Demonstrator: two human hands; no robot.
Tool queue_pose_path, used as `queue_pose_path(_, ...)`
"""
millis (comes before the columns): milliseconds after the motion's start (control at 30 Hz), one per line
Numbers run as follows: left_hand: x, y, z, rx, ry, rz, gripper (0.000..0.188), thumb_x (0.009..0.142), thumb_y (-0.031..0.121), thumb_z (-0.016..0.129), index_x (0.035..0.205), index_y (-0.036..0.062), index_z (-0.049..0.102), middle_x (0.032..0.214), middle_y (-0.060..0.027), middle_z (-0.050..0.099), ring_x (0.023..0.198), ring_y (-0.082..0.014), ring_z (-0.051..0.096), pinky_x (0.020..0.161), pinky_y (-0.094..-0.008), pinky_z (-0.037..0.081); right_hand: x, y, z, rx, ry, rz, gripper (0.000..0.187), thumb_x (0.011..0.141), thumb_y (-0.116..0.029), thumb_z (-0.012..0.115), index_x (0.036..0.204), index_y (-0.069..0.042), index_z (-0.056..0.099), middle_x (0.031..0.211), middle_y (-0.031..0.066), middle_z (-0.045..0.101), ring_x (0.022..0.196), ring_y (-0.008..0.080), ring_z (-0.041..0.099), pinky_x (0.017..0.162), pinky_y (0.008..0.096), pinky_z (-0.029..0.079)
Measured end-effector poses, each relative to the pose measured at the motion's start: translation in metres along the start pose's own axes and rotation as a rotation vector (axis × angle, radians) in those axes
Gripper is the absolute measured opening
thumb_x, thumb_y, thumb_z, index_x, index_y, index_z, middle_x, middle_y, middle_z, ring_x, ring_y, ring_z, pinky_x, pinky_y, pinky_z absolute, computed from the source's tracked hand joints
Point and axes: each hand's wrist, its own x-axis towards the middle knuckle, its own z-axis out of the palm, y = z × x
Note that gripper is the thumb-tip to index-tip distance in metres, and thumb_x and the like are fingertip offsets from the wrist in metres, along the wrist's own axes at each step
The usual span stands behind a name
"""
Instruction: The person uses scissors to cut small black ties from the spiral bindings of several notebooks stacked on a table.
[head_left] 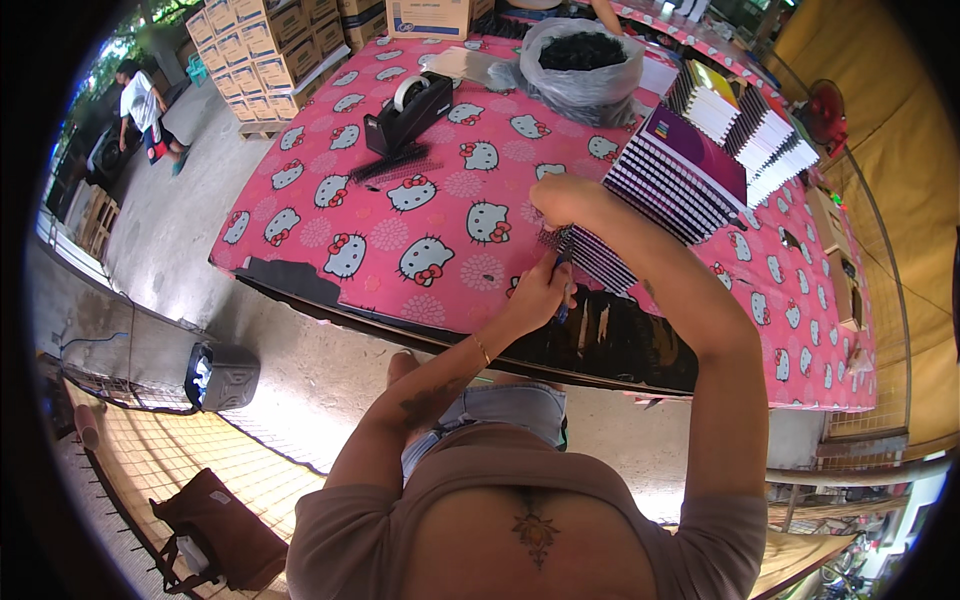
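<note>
My left hand (540, 294) is closed around a slim dark-blue hand tool (564, 262), probably pliers or a cutter, though its jaws are hard to make out. Just beyond it, my right hand (566, 201) is curled into a closed grip, and what its fingers hold is hidden. Under my right forearm lie spiral-bound notebooks (606, 268), their dark coils showing, close to both hands. Beside that forearm stands a stack of purple-covered spiral notebooks (690, 158).
A plastic bag of black coils (580, 85), a black tape dispenser (410, 112) and loose black coils (393, 164) sit on the pink patterned table (300, 215). More notebooks (765, 140) stand at the right. Stacked cartons (262, 55) and a walking person (148, 112) are at the far left.
</note>
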Motion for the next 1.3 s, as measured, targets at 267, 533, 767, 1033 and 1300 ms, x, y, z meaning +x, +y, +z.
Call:
queue_pose_path(267, 0.013, 0.002, 0.0, -0.027, 0.04, -0.065, 0.026, 0.101, 0.026, 0.042, 0.11, 0.0021, 0.047, 0.077, -0.0103, 0.062, 0.06, -0.0187, 0.066, 0.048, -0.032, 0.055, 0.006, 0.003, 0.005, -0.006, -0.074, 0.098, 0.026, 0.068, -0.007, 0.075, 0.092, 0.003, 0.071, 0.096, 0.0226, 0.068, 0.092, 0.0341, 0.068, 0.076, 0.0416, 0.056)
queue_pose_path(533, 0.006, -0.003, -0.004, -0.172, 0.002, -0.181, 0.026, 0.1, 0.026, 0.043, 0.109, 0.0026, 0.049, 0.078, -0.01, 0.06, 0.058, -0.0204, 0.064, 0.05, -0.0328, 0.056, 0.001, -0.002, 0.011, -0.014, 0.107, 0.053, 0.025, 0.069, -0.002, 0.072, 0.094, 0.002, 0.071, 0.092, 0.0202, 0.07, 0.089, 0.0317, 0.069, 0.071, 0.0426, 0.056)
queue_pose_path(767, 0.018, -0.007, 0.0, -0.122, 0.009, -0.167, 0.027, 0.101, 0.026, 0.043, 0.113, 0.0025, 0.046, 0.08, -0.0114, 0.061, 0.06, -0.0208, 0.065, 0.051, -0.0327, 0.056, 0.007, -0.002, 0.012, -0.022, -0.105, 0.08, 0.025, 0.072, -0.003, 0.072, 0.097, 0.0, 0.07, 0.096, 0.0193, 0.069, 0.093, 0.0326, 0.068, 0.075, 0.0425, 0.056)
queue_pose_path(1033, 0.003, -0.004, -0.002, -0.211, -0.037, -0.274, 0.031, 0.1, 0.027, 0.043, 0.118, 0.0009, 0.045, 0.084, -0.0132, 0.063, 0.064, -0.0229, 0.067, 0.052, -0.0353, 0.057, 0.013, 0.001, 0.024, -0.059, -0.035, 0.105, 0.028, 0.071, 0.0, 0.073, 0.099, -0.003, 0.072, 0.096, 0.0158, 0.071, 0.09, 0.0312, 0.069, 0.071, 0.0423, 0.056)
queue_pose_path(1300, 0.017, -0.012, -0.006, -0.225, -0.026, -0.269, 0.037, 0.099, 0.028, 0.043, 0.121, -0.0016, 0.044, 0.089, -0.0154, 0.064, 0.071, -0.0259, 0.07, 0.054, -0.0375, 0.058, 0.01, -0.004, 0.015, 0.066, -0.11, 0.148, 0.03, 0.071, -0.008, 0.077, 0.098, 0.002, 0.069, 0.1, 0.0213, 0.068, 0.097, 0.0355, 0.067, 0.079, 0.0436, 0.054)
